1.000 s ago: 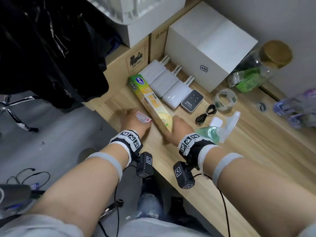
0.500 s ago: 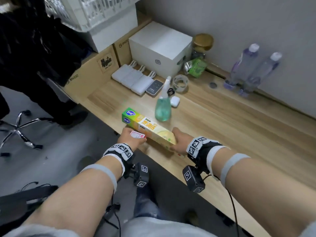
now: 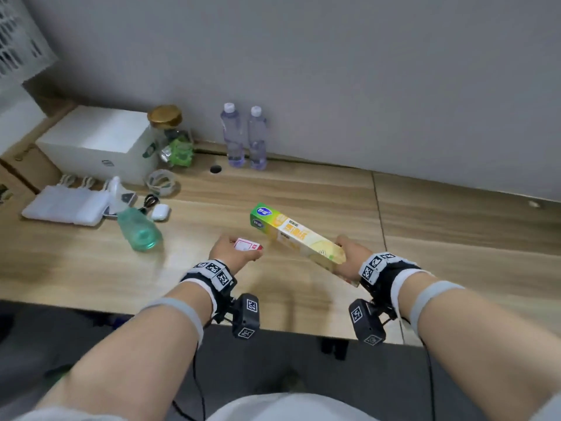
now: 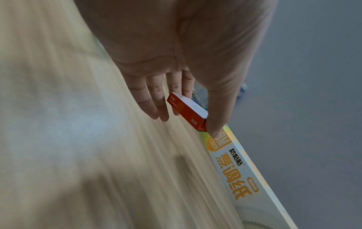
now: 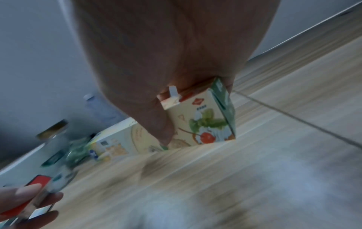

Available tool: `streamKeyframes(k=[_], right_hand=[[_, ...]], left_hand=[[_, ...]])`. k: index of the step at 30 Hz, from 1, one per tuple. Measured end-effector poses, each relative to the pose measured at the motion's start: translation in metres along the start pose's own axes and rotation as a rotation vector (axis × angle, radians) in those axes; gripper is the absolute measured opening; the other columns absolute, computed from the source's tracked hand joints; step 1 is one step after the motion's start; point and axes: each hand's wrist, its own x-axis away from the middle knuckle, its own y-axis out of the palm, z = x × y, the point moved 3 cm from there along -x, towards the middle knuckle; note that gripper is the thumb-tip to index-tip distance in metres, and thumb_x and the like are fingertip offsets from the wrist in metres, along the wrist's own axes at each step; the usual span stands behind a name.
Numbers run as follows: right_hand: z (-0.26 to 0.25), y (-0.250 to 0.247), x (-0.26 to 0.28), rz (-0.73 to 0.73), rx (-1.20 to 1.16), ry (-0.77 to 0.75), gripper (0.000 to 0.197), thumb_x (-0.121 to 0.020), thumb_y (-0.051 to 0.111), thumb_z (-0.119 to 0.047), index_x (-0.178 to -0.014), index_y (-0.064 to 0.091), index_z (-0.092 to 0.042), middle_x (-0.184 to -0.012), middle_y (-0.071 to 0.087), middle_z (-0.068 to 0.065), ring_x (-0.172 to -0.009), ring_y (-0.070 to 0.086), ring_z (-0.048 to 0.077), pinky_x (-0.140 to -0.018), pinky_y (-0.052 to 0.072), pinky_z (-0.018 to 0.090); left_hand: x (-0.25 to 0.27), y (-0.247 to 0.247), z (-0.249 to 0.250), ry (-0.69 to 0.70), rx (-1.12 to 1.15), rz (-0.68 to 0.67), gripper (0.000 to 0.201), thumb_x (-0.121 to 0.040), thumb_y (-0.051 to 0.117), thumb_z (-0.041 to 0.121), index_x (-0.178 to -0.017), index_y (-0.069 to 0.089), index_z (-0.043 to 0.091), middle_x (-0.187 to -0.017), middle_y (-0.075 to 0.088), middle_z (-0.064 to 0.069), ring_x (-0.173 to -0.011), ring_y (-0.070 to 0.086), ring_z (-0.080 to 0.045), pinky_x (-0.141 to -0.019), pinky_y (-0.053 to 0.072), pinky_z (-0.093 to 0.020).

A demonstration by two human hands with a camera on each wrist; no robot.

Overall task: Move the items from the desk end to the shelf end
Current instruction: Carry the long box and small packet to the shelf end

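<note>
My right hand (image 3: 346, 259) grips the near end of a long yellow-green paper box (image 3: 291, 235), held above the wooden desk (image 3: 303, 189) and pointing away to the left. The right wrist view shows the same long box (image 5: 203, 124) clamped between thumb and fingers. My left hand (image 3: 233, 253) pinches a small red and white box (image 3: 247, 245) between thumb and fingers, just left of the long box. In the left wrist view the small red box (image 4: 186, 111) sits at my fingertips (image 4: 213, 127), with the long box (image 4: 239, 178) beyond.
At the desk's left end stand a green spray bottle (image 3: 138, 226), white adapters (image 3: 65, 205), an earbud case (image 3: 160, 212), a tape roll (image 3: 161, 182), a white carton (image 3: 97, 144) and a jar (image 3: 170, 132). Two water bottles (image 3: 246, 138) stand by the wall.
Both hands have carried their boxes rightward along the desk, away from the cluster at the left end. The view has swung right with them.
</note>
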Motion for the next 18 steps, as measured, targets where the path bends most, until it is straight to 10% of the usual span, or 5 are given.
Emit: streamKeyframes(k=[9,18], right_hand=[[0.147,-0.05,0.091,0.272,-0.181,0.3,0.05,-0.082,0.068,-0.045,-0.112,0.039,-0.019,-0.095,0.067,0.012,-0.079,0.068,0.034,-0.07,0.059,0.046],[0.348,-0.076,0.155,0.408,-0.306,0.421,0.059,-0.085,0.064,-0.052,-0.127,0.038,-0.018,-0.108,0.063,0.01,-0.087,0.062,0.031,-0.07,0.051,0.034]], left_hand=[[0.039,0.158,0.103,0.165,0.008,-0.291,0.07,-0.065,0.091,0.025,-0.115,0.045,0.016,-0.09,0.07,-0.004,-0.079,0.064,-0.022,-0.081,0.057,-0.043],[0.114,0.335,0.2,0.279,-0.036,-0.436,0.064,-0.076,0.085,0.025,-0.122,0.041,0.015,-0.093,0.067,-0.003,-0.086,0.068,-0.024,-0.084,0.057,-0.044]])
